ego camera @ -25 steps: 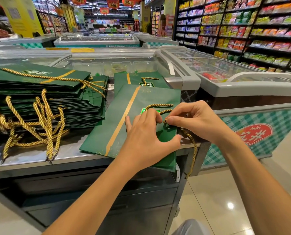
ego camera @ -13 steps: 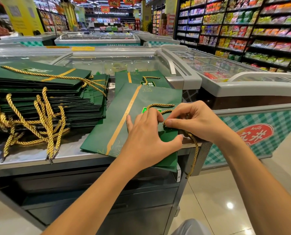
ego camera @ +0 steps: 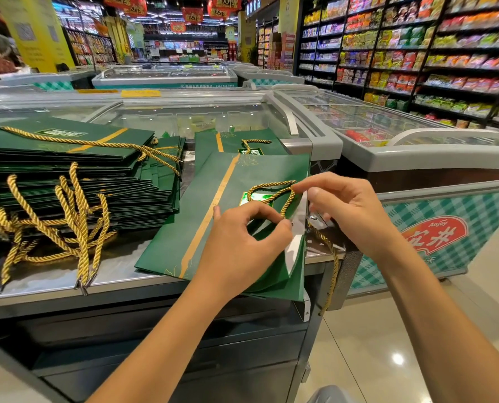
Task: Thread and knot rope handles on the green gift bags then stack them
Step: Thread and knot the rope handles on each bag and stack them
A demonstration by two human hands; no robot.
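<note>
Green gift bag (ego camera: 201,228), gold stripe down its face, lies flat on the steel counter (ego camera: 120,274). Mouth edge at right is lifted, white lining exposed. Gold rope (ego camera: 271,186) loops across its face, one end hanging over the counter edge. Stack of roped bags (ego camera: 97,181) just left.

left hand (ego camera: 242,237) has pulled the green bag (ego camera: 201,205) open.
</note>
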